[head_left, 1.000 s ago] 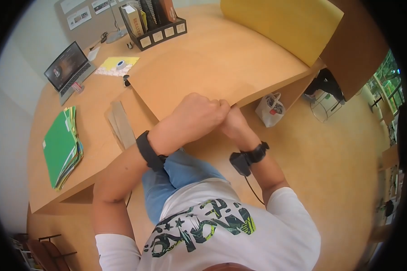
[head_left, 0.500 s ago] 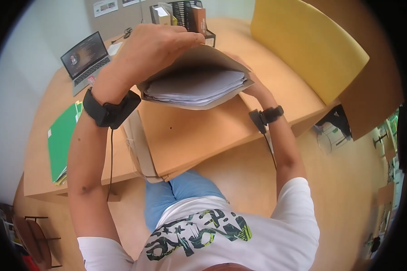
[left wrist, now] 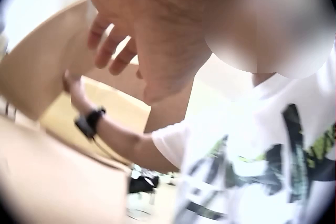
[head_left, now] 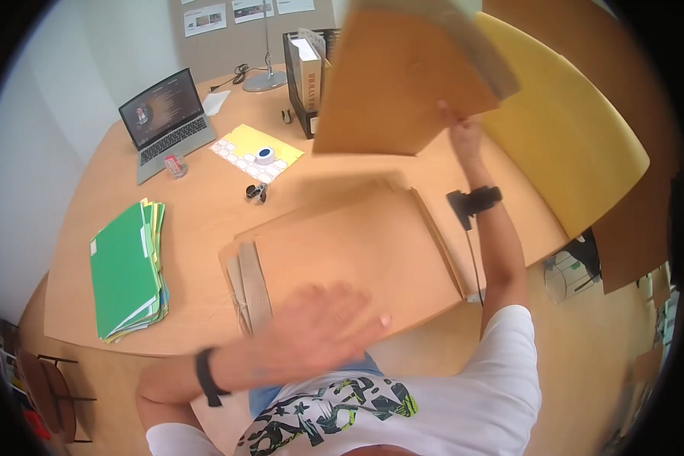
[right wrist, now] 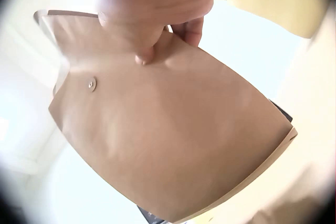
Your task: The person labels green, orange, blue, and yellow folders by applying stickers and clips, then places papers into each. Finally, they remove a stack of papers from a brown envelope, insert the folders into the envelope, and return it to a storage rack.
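A brown paper envelope (head_left: 395, 83) is held up over the back right of the desk by the right hand (head_left: 466, 137), which pinches its lower right edge. In the right wrist view the thumb of the right hand (right wrist: 157, 14) presses the envelope (right wrist: 168, 119) near a round button. Above the desk's front edge, the left hand (head_left: 323, 323) has its fingers spread and holds nothing; the left wrist view shows this hand (left wrist: 152, 29) large. Below it lie other brown envelopes (head_left: 357, 251), with a folded flap (head_left: 252, 285) at their left side.
Green folders (head_left: 125, 273) lie stacked at the left, before a laptop (head_left: 167, 121). A tape roll (head_left: 264, 155) sits on a yellow patterned sheet (head_left: 247, 140), near a black clip-like object (head_left: 256, 192). A file holder with books (head_left: 309, 80) and a yellow panel (head_left: 562, 129) stand behind.
The right hand has lifted the envelope up and to the right, and its open paper-filled end no longer shows. The left hand has let go of it and come down toward the body.
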Tool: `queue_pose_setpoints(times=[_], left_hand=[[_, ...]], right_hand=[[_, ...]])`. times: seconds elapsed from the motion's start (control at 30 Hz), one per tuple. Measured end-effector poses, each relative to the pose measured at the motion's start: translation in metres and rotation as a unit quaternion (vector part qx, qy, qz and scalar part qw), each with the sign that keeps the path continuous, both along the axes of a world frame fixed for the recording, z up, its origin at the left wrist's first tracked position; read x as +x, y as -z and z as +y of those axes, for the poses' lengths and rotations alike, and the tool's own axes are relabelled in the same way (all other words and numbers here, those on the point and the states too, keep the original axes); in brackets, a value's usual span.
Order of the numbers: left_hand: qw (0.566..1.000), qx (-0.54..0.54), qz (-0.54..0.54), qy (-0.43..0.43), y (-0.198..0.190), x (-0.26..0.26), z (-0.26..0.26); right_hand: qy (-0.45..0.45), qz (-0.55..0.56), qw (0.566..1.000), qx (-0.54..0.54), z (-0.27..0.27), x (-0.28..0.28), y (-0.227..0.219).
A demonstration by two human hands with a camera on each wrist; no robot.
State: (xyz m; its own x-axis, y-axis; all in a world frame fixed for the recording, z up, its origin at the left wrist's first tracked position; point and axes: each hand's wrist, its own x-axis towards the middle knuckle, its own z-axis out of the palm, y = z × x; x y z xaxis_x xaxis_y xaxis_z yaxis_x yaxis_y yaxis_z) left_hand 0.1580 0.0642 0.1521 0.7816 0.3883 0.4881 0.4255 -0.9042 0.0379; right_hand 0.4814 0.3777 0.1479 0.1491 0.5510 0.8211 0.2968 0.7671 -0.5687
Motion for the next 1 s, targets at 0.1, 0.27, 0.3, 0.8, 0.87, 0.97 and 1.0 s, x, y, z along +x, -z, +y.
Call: queue_pose_setpoints(times=[0.1, 0.27, 0.3, 0.8, 0.87, 0.97, 1.0], left_hand=[[0.981, -0.155, 0.112, -0.032, 0.054, 0.009, -0.008], [0.956, -0.177, 0.204, -0.111, 0.079, 0.012, 0.009], [0.953, -0.181, 0.215, -0.114, 0.08, 0.011, 0.011], [0.925, -0.293, 0.184, -0.159, 0.076, -0.015, 0.026], [0.918, -0.304, 0.167, -0.192, 0.075, -0.02, 0.032], [0.913, -0.292, 0.16, -0.236, 0.079, -0.029, 0.041], [0.916, -0.285, 0.154, -0.235, 0.079, -0.03, 0.043]], right_hand=[[0.118, 0.026, 0.992, 0.044, 0.042, 0.028, -0.018], [0.191, 0.035, 0.981, 0.007, 0.121, 0.026, -0.036], [0.21, 0.032, 0.977, 0.02, 0.131, 0.021, -0.04], [0.214, -0.05, 0.974, -0.061, 0.186, -0.004, -0.075], [0.212, -0.04, 0.974, -0.072, 0.201, -0.011, -0.079], [0.272, -0.076, 0.956, -0.08, 0.209, -0.033, -0.086], [0.301, -0.095, 0.945, -0.083, 0.21, -0.044, -0.09]])
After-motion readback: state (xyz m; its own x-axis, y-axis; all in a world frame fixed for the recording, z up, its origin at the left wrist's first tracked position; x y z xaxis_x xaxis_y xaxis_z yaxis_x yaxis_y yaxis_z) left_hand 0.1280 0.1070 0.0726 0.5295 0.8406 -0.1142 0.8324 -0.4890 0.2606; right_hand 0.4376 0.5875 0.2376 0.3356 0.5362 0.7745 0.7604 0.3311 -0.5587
